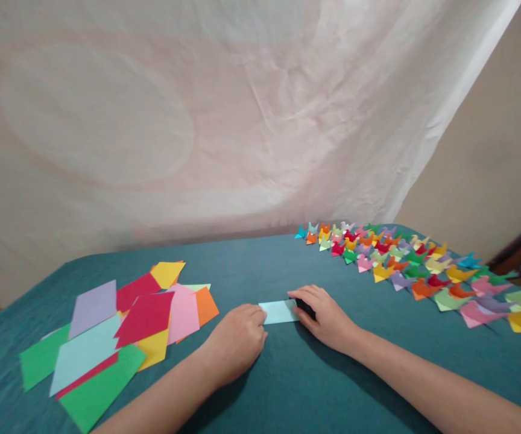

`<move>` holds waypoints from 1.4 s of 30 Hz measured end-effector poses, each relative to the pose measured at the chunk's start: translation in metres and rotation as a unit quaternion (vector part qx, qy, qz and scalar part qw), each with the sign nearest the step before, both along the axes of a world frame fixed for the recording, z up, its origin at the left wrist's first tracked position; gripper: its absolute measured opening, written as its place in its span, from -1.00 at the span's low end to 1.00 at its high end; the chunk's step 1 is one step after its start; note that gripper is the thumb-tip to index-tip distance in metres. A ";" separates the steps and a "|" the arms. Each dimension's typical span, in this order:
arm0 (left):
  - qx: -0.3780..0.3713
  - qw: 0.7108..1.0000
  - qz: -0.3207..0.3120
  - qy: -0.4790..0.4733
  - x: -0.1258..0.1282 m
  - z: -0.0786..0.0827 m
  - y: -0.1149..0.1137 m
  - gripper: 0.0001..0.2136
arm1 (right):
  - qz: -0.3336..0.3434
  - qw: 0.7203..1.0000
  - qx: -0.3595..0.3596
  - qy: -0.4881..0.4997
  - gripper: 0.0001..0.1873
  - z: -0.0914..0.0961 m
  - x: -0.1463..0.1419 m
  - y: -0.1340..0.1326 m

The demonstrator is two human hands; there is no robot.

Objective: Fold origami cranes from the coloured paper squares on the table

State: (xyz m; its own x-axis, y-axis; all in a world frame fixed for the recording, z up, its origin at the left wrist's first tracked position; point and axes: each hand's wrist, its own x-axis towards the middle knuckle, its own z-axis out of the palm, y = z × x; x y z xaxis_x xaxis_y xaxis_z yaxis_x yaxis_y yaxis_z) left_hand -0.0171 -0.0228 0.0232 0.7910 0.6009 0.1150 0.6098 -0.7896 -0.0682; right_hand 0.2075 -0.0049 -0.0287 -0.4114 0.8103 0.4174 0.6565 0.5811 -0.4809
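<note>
A light blue strip of paper (278,312), apparently folded, lies flat on the table in front of me. At its left end my left hand (242,334) is closed, with curled fingers pinching the paper's edge. My right hand (324,316) curves around a small black object (306,309) at the strip's right end. Most of that object is hidden by the fingers, so its kind does not show. Both forearms rest low over the cloth.
A loose pile of coloured paper sheets (93,340) spreads over the left side of the teal-covered table (251,265). Rows of small folded paper birds (416,288) stand along the right side. A pale draped cloth (224,120) hangs behind the table.
</note>
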 end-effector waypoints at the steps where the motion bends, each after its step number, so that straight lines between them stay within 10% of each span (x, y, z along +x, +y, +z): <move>1: 0.008 1.000 -0.006 0.000 0.000 -0.002 0.001 -0.85 | 0.004 1.000 -0.001 0.004 -0.68 0.000 0.000 0.000; 14: 0.017 0.990 0.030 -0.134 -0.008 -0.020 0.011 -0.87 | 0.033 0.990 -0.052 0.129 -0.72 0.012 -0.004 -0.009; 22: -0.104 0.958 0.072 -0.257 -0.010 -0.026 0.012 -0.46 | 0.076 0.981 -0.068 0.163 -0.70 0.018 -0.007 -0.014; 42: -0.106 0.940 0.006 -0.325 -0.009 -0.024 0.011 -0.72 | 0.056 0.987 -0.053 0.144 -0.82 0.015 -0.009 -0.015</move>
State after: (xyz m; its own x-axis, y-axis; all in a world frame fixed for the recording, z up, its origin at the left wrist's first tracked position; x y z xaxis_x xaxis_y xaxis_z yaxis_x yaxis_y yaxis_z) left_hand -0.0260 -0.0120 -0.0009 0.5875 0.6733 0.4489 0.4772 -0.7363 0.4797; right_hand 0.1984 -0.0204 -0.0134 -0.3777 0.8111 0.4465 0.4174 0.5796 -0.6999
